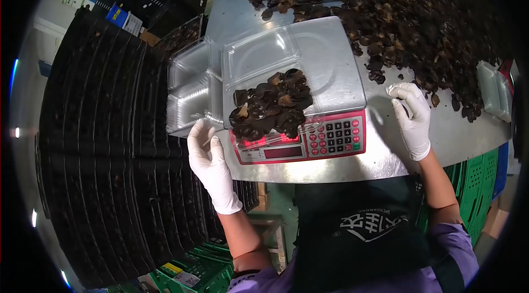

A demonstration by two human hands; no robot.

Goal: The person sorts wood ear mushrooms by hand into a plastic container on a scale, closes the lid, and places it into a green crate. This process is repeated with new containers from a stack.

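Note:
A red digital scale (336,134) with a metal plate stands at the table's front edge. On it rests an open clear plastic box (262,53), its lower half filled with dark, wrinkled fungus pieces (273,104). My left hand (209,163), in a white glove, is at the near edge of the stacked clear boxes (190,100), left of the scale; its fingers are apart. My right hand (410,117), also gloved, hovers right of the scale, fingers curled and apart, near the loose fungus pile.
A wide heap of dark fungus (397,17) covers the back and right of the metal table (380,166). More clear containers (494,92) stand at the far right. Black crates (104,128) are stacked at left, green crates (476,183) below right.

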